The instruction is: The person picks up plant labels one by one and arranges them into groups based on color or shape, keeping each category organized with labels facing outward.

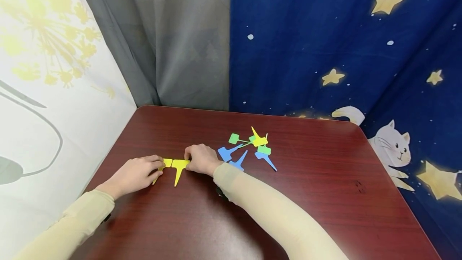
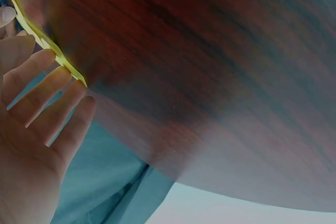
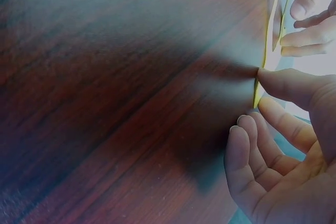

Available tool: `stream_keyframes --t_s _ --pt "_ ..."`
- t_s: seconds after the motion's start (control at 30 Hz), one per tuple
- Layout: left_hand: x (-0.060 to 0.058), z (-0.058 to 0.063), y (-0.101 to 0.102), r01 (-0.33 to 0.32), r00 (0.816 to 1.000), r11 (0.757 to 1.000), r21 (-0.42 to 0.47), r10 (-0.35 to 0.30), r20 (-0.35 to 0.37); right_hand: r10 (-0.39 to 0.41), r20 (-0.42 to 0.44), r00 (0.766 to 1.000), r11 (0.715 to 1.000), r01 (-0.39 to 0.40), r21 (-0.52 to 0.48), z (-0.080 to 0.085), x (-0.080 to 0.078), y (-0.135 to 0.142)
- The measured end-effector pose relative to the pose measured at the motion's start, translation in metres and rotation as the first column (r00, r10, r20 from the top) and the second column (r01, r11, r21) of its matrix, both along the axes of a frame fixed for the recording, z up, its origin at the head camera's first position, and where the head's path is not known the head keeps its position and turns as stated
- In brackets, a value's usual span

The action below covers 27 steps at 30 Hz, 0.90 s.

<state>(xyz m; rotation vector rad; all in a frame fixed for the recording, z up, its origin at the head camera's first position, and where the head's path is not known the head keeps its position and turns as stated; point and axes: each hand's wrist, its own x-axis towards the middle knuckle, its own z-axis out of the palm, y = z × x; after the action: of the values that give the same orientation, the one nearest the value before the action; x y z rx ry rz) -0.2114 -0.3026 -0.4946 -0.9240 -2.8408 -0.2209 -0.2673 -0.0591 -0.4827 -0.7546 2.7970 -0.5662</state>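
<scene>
Two yellow T-shaped plant labels lie side by side on the table, their heads nearly meeting and their pointed stems toward me. My left hand (image 1: pixel 138 175) rests on the left label (image 1: pixel 167 163), covering part of it; in the left wrist view its fingers (image 2: pixel 44 95) are fairly straight, tips along the yellow edge. With thumb and index finger, my right hand (image 1: pixel 202 159) pinches the right end of the other yellow label (image 1: pixel 179 164). Its remaining fingers (image 3: pixel 257 156) are loosely curled beneath, as the right wrist view shows.
Right of my right hand is a loose group of similar labels: blue ones (image 1: pixel 224 153), green ones (image 1: pixel 234 138) and a yellow one (image 1: pixel 260 141), some overlapping. The dark red wooden table (image 1: pixel 325 196) ends at a grey curtain (image 1: pixel 191 51) and a blue starry curtain (image 1: pixel 288 51).
</scene>
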Motion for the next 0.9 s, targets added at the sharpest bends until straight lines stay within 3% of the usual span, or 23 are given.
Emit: stream_keyframes --t_s 0.3,0.53,0.9 --pt "0.002 0.002 0.004 -0.026 0.999 0.999 0.023 0.027 -0.043 -0.005 -0.019 1.0 1.0 0.005 0.003 -0.002 0.001 -0.001" --pt "0.004 0.002 0.005 -0.044 0.999 0.999 0.015 0.044 -0.012 0.004 -0.037 0.999 1.0 -0.004 0.015 -0.002 0.001 -0.002" --pt "0.006 0.0 0.014 -0.003 1.0 0.998 0.055 0.004 -0.012 0.035 -0.063 0.997 0.998 -0.031 0.05 0.007 -0.007 0.002"
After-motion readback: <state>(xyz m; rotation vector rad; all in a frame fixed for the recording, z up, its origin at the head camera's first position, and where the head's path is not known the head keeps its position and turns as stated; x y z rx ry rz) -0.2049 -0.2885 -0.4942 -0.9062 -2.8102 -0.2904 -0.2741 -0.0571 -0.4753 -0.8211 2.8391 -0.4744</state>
